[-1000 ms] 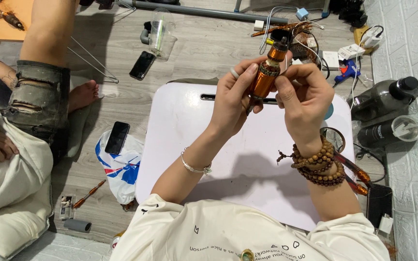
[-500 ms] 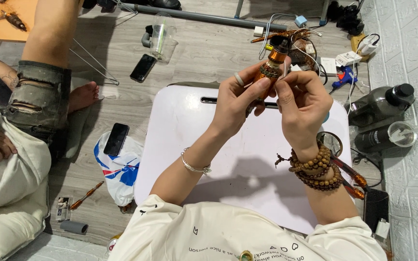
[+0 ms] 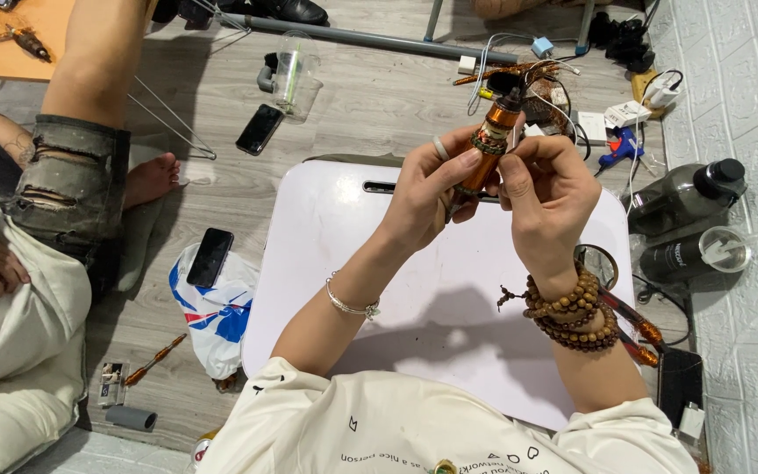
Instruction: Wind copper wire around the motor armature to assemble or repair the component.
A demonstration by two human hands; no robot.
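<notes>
Taking the white table (image 3: 335,263) as the landmark and going left to right: off its left edge a seated person's leg in torn grey shorts (image 3: 67,189) rests on the wooden floor, with a black phone (image 3: 210,256) lying on a white-and-blue plastic bag (image 3: 212,312) just beside the table's left rim, and a second dark phone (image 3: 259,128) and a clear plastic cup (image 3: 294,77) farther up past its far left corner. Above the table's far edge, both of the person's hands meet on a small orange-brown cylindrical device (image 3: 487,156) with a dark cap — it is held in the air, not resting on the table. The left hand (image 3: 423,197), ring on one finger and a thin silver bracelet (image 3: 350,305) at the wrist, wraps the lower part of the cylinder, fingers (image 3: 458,167) curled and pressed against its side. The right hand (image 3: 547,197), wrist stacked with wooden bead bracelets (image 3: 572,312), pinches the upper part between thumb and fingertips. The cylinder's long axis runs tilted, lower end toward the person and the left palm, capped end pointing away and slightly right — so the cap lies just beyond the right fingertips, and the right hand is the nearer to it. Past the table's far right corner sits a tangle of cables and chargers (image 3: 554,96) and a blue glue gun (image 3: 618,149); off its right edge stand two dark bottles (image 3: 686,197) on the floor by the white tiled wall.
</notes>
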